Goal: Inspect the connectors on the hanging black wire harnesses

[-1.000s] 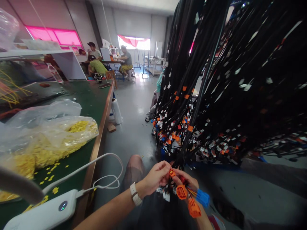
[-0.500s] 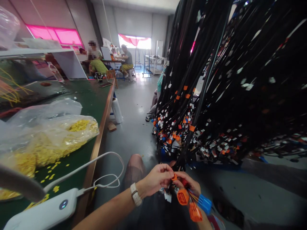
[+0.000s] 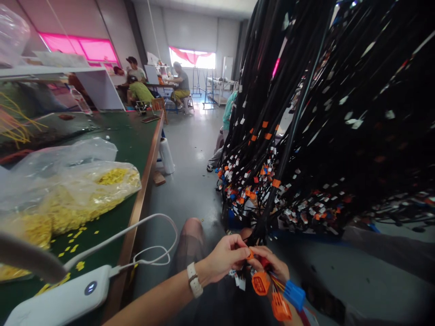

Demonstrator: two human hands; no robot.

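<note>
My left hand (image 3: 226,259), with a white watch on its wrist, is closed in a pinch on a small orange connector (image 3: 250,254). Thumb and fingers of my right hand (image 3: 277,267) meet that connector from the other side. Wires run through my right hand, ending in a larger orange connector (image 3: 260,283), a second orange connector (image 3: 281,306) and a blue connector (image 3: 294,294). Something red (image 3: 265,263) shows between the right fingers, partly hidden. White tags (image 3: 240,282) hang below my hands, above my lap.
Dense black cable bundles (image 3: 272,90) with tagged ends hang on the right. A green table (image 3: 132,140) at left carries bags of yellow pieces (image 3: 81,203) and a white power bank (image 3: 64,296) with a cable. A film roll (image 3: 166,155) stands beside it; several people sit farther back.
Both hands and the connectors have shifted slightly right and down in view. The small orange connector stays pinched between them. The power bank's display reads differently.
</note>
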